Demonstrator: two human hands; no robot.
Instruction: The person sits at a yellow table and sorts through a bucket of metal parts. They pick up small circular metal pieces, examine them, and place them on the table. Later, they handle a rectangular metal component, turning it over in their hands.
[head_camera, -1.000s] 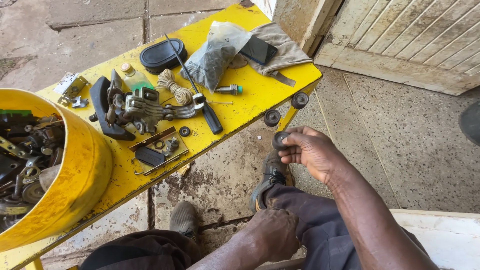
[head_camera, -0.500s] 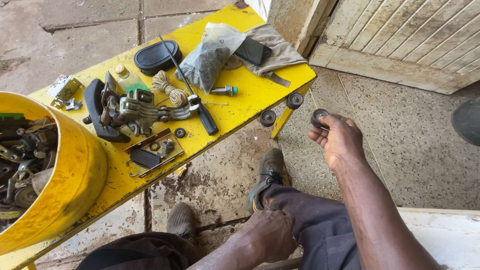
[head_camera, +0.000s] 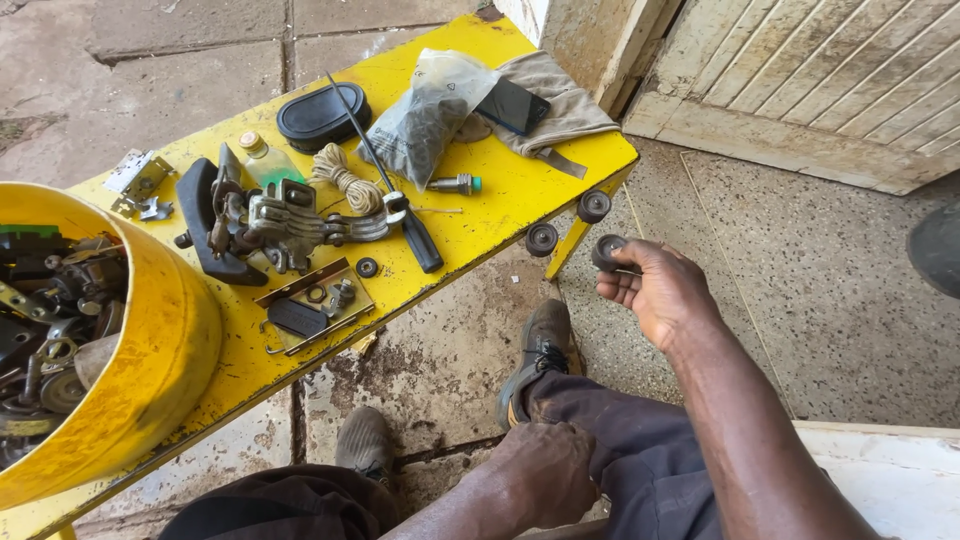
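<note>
The right hand pinches a small dark roller wheel between thumb and fingertips, held in the air just past the near right corner of the yellow desk. The left hand rests curled on the person's left knee, holding nothing that can be seen.

Three such wheels show in all — the one in the right hand and two more, one and another, sitting right at the desk's near edge beside that corner, close to the held wheel. Beyond the corner, speckled floor lies open to the right as far as the pale wooden door, so the right hand has free room on that side; below the desk edge two shoes, one dark and one grey, stand on stained paving.

On the desk, counted from the corner inward: one grey cloth with one black phone on it, one clear plastic bag of dark bits, one long screwdriver lying slantwise, one black oval cover, one coil of twine, one small bottle, and one metal latch mechanism — with one small washer near the edge. At the desk's far left end a yellow basin full of metal parts overhangs the near edge.
</note>
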